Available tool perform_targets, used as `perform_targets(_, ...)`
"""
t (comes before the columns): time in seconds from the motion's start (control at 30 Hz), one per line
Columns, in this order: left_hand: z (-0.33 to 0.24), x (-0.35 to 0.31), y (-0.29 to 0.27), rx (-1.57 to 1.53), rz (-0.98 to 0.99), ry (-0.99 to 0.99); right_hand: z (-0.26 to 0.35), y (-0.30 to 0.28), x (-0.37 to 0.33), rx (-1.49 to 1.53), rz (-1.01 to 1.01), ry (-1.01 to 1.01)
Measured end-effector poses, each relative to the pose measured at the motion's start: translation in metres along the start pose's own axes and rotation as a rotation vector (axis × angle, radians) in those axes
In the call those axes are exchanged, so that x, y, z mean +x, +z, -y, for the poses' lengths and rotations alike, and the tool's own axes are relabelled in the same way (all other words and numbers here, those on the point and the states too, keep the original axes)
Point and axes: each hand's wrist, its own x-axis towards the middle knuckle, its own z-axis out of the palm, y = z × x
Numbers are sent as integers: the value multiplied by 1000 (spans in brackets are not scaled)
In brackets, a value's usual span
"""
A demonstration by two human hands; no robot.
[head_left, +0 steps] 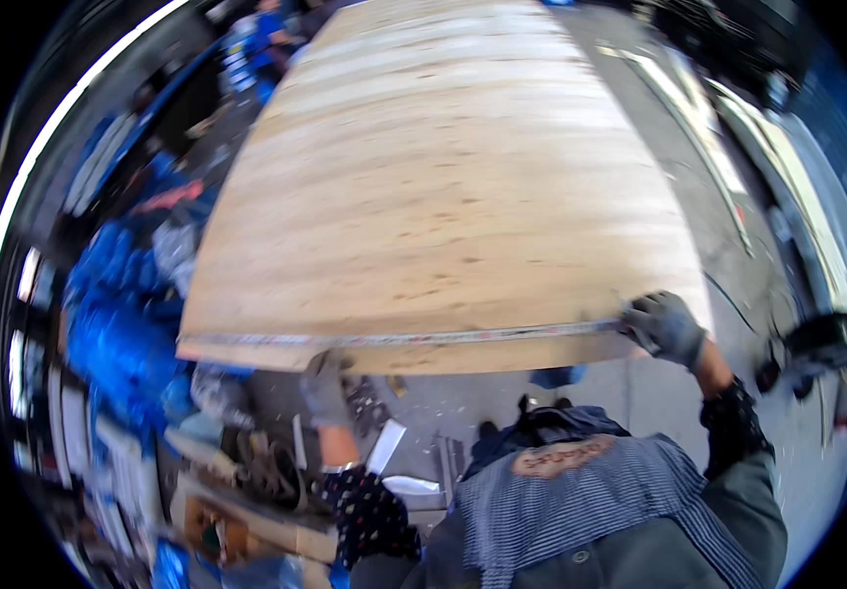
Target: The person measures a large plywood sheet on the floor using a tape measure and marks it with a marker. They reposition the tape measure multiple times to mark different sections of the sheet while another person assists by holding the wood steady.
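a pale wooden sheet fills the middle of the frame, from the upper edge down to just below centre. a measuring tape lies across it near its lower edge. at centre right, the gloved right hand has its fingers curled around the tape's right end. left of lower centre, the gloved left hand touches the sheet's lower edge; whether its fingers pinch it, i cannot tell. blue plastic bags crowd the left of the frame.
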Motion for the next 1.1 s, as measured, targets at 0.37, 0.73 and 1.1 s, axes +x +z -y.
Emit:
perform_targets(0.37,-37,-96,151,255,139,696,-49,4,-32,24,-5,27)
perform_targets(0.73,-64,-130,241,375,418,752,-89,2,-54,117,-94,62)
perform_targets(1.1,-74,-142,269,459,462,743,-96,-6,-58,135,-157,72)
